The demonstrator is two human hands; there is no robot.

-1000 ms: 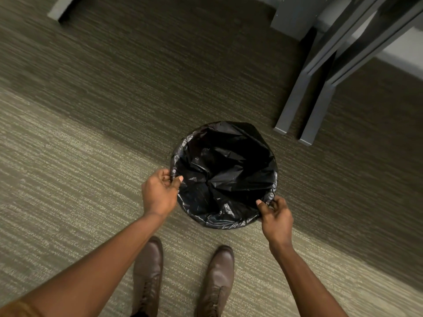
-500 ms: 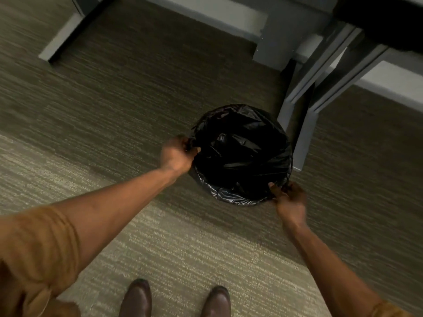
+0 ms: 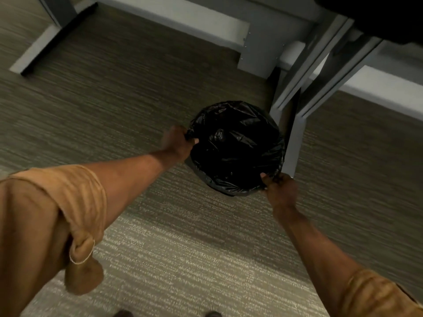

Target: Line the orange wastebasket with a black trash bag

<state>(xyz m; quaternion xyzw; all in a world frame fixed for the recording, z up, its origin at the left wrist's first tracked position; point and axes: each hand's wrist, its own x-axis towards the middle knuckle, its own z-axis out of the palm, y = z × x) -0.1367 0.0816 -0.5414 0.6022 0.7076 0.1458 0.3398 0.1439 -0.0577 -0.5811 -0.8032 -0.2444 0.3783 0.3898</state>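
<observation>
Black crinkled plastic trash bag (image 3: 235, 147) covers the round wastebasket's mouth, hiding its sides; your left hand (image 3: 177, 143) and right hand (image 3: 278, 188) each grip opposite folded-over edges, probably to seat the bag evenly.

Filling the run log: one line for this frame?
left hand: gripping trash bag rim | right hand: gripping rim | bag: covers wastebasket opening | beside desk leg

My one head view looks steeply down from standing height; outstretched forearms fill the foreground, carpet (image 3: 114, 106) beyond.
</observation>
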